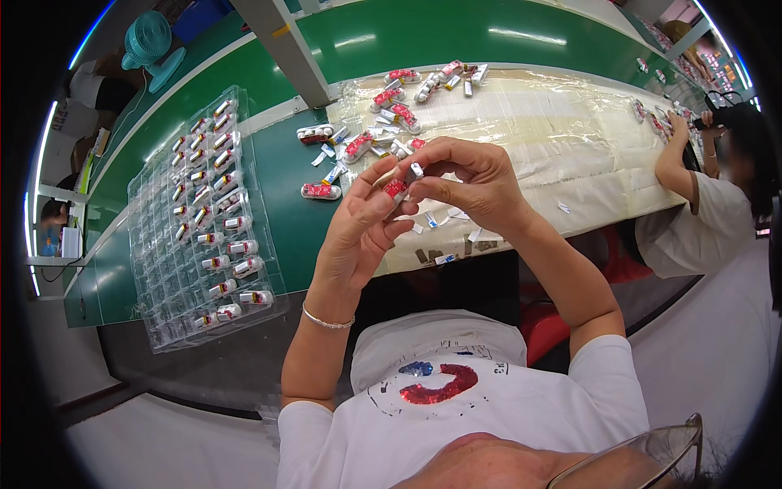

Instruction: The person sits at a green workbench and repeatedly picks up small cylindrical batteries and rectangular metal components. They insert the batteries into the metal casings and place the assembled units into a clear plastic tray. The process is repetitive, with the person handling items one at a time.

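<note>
Just above the table's near edge, my left hand grips a small red and white rounded piece between its fingers and thumb. My right hand meets it from the right, its thumb and forefinger pinching a small whitish tab at the top of that piece. Whether the tab is fixed to the piece I cannot tell. Beyond my hands lies a loose group of similar red and white pieces. Small silver-white rectangular parts and slips are scattered among them. Another such piece rests left of my left hand.
A clear plastic tray of many pockets stands on the left, its right side holding several pieces. Pale, film-covered sheeting covers the green table. A metal post rises behind. A co-worker works at the right.
</note>
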{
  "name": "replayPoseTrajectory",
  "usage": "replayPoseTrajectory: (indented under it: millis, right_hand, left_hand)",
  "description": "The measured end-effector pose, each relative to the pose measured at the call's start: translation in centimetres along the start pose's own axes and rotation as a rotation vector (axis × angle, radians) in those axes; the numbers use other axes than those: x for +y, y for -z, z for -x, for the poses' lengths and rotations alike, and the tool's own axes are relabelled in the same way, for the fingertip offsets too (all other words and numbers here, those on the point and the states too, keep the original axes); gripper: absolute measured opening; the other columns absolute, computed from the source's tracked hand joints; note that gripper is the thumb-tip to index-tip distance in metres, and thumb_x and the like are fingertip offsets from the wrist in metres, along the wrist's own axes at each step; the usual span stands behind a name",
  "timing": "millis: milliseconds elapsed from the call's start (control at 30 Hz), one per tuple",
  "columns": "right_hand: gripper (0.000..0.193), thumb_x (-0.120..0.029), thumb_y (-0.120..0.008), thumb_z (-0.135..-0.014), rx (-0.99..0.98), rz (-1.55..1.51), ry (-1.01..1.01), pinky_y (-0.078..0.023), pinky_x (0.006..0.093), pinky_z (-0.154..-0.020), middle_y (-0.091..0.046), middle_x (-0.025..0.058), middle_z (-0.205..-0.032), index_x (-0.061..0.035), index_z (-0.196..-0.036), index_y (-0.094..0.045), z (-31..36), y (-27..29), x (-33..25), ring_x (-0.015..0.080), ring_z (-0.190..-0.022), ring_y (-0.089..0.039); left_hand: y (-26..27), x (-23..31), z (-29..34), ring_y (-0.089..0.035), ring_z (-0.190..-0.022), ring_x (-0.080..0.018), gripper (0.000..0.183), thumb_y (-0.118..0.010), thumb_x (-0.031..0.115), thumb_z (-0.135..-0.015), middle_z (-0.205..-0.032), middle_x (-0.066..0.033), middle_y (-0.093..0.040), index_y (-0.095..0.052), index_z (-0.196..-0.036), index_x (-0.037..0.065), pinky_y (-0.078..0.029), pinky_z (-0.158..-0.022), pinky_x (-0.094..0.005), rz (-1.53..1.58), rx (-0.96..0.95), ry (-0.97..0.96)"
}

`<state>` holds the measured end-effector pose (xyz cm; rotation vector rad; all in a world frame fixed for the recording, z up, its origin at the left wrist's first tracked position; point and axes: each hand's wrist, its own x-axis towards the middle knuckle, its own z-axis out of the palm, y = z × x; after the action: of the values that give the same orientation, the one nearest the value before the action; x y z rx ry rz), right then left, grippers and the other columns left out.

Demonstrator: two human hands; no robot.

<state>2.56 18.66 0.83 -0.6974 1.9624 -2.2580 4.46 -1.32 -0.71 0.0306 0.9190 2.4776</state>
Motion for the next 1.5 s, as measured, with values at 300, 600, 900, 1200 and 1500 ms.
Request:
replayPoseTrajectory:
  millis: [300,600,900,1200,1500]
  right_hand:
    - [0.024,-0.008,-0.073,-0.087,0.113,0.005,-0.075,-0.057,0.0221,-0.073,-0.072,0.0093,-0.094,0.0025,-0.108,-0.068,0.4,-1.2,-0.7,0.0122,-0.084,-0.070]
    - [0.023,-0.008,-0.074,-0.084,0.134,0.516,0.172,-0.055,0.0263,-0.066,-0.070,0.0085,-0.089,0.0002,-0.105,-0.069,0.1,-1.9,-1.3,0.0146,-0.076,-0.068]
    - [0.028,-0.007,-0.073,-0.078,0.072,0.994,0.542,-0.052,0.0301,-0.060,-0.066,0.0074,-0.085,-0.0026,-0.105,-0.070,-0.1,-2.2,-1.8,0.0221,-0.075,-0.065]
    - [0.045,-0.002,-0.078,-0.072,0.027,1.048,0.547,-0.053,0.0305,-0.061,-0.067,0.0059,-0.088,-0.0061,-0.116,-0.069,0.1,-2.2,-2.1,0.0213,-0.075,-0.063]
    - [0.033,-0.008,-0.075,-0.073,0.072,1.026,0.642,-0.051,0.0282,-0.056,-0.063,0.0038,-0.084,-0.0050,-0.106,-0.068,-0.1,-2.2,-1.7,0.0193,-0.074,-0.061]
  left_hand:
    - [-0.2,-0.6,0.8,-0.066,-0.105,-0.0193,0.035,-0.063,-0.001,-0.092,-0.118,-0.0150,-0.065,-0.054,-0.126,-0.002,-0.054,-0.093,-0.0302,-0.452,0.161,-0.358]
    - [-0.6,-1.8,0.5,-0.062,-0.111,-0.0172,0.032,-0.063,-0.002,-0.092,-0.124,-0.0149,-0.063,-0.056,-0.123,-0.002,-0.051,-0.097,-0.0298,-0.864,0.171,-0.739]
    - [-0.9,-0.8,0.9,-0.064,-0.106,-0.0149,0.031,-0.062,0.000,-0.093,-0.119,-0.0121,-0.066,-0.056,-0.124,-0.003,-0.053,-0.094,-0.0290,-0.814,0.145,-0.650]
    - [-1.1,-0.4,1.4,-0.063,-0.107,-0.0152,0.035,-0.060,-0.002,-0.094,-0.120,-0.0135,-0.064,-0.054,-0.129,-0.006,-0.052,-0.094,-0.0280,-0.885,0.136,-0.598]
    - [-1.4,-0.1,1.4,-0.064,-0.102,-0.0128,0.033,-0.062,0.000,-0.093,-0.116,-0.0104,-0.066,-0.058,-0.126,-0.003,-0.053,-0.090,-0.0267,-0.854,0.127,-0.607]
